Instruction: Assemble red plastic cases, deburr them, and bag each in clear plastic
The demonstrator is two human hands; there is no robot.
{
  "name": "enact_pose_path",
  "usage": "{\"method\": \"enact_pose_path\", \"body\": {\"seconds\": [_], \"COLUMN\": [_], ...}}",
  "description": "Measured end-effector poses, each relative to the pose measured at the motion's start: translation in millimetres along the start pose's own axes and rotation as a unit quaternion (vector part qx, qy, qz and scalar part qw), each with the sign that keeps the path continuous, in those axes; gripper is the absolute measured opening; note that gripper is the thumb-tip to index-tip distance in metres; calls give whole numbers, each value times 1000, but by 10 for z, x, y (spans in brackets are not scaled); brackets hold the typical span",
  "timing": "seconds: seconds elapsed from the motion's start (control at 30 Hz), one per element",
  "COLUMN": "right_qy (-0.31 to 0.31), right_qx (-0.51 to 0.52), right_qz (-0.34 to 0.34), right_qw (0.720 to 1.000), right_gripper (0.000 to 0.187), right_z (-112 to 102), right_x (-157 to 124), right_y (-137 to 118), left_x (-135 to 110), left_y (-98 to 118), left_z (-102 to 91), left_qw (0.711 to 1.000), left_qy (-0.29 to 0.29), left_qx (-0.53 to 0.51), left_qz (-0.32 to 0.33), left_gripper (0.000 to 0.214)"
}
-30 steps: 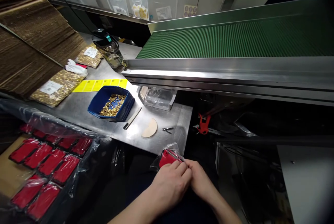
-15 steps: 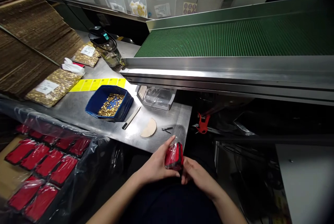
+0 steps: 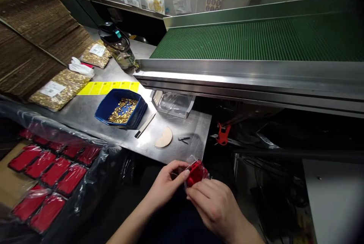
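Observation:
Just past the front edge of the bench, a red item in clear plastic wrap (image 3: 196, 172) is between my two hands; its exact kind does not show. My left hand (image 3: 165, 185) grips its left side, thumb on top. At the lower right, the closed fingers of my right hand (image 3: 214, 204) are on the wrap and cover that corner. On the metal bench close by lie small nippers (image 3: 184, 139), a pale disc with a notch (image 3: 164, 137) and a marker-like stick (image 3: 145, 125). Similar wrapped red items (image 3: 55, 170) fill a plastic-lined box at the left.
A blue bin (image 3: 102, 112) holds small gold pieces. Behind it are a yellow label strip (image 3: 108, 88) and a water bottle (image 3: 121, 52). A clear tray (image 3: 174, 104) sits partly under the green conveyor (image 3: 233, 41). Cardboard sheets (image 3: 36, 28) are stacked at the left.
The wrapped red item has turned in my hands and tilted. My right hand has come from its right side over onto its lower edge. My left thumb now presses its upper face.

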State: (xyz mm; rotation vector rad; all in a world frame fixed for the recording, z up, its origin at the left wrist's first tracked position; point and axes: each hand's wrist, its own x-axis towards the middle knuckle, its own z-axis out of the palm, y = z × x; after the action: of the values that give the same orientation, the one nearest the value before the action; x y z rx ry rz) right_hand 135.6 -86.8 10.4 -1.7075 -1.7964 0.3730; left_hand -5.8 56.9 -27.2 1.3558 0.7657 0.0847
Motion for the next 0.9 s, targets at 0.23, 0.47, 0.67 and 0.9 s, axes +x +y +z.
{"method": "enact_pose_path", "body": {"seconds": [0.23,0.47,0.67,0.9], "right_qy": [-49,-79,-7,-9], "right_qx": [-43,-42,-5,89], "right_qz": [-59,35,92,145], "right_qw": [996,995,996,985], "right_gripper": [17,19,14,18], "right_z": [-43,-323,-265,-59], "right_x": [-20,9,51,178], "right_y": [-38,75,136,293], "left_x": [-92,-247,-239,-134], "left_y": [37,366,469,276], "left_z": [36,-26,-172,-80], "left_qw": [989,973,962,987], "left_qy": [112,117,166,-5], "left_qx": [92,134,129,20], "left_qz": [-3,143,174,160], "left_gripper": [30,20,15,14]}}
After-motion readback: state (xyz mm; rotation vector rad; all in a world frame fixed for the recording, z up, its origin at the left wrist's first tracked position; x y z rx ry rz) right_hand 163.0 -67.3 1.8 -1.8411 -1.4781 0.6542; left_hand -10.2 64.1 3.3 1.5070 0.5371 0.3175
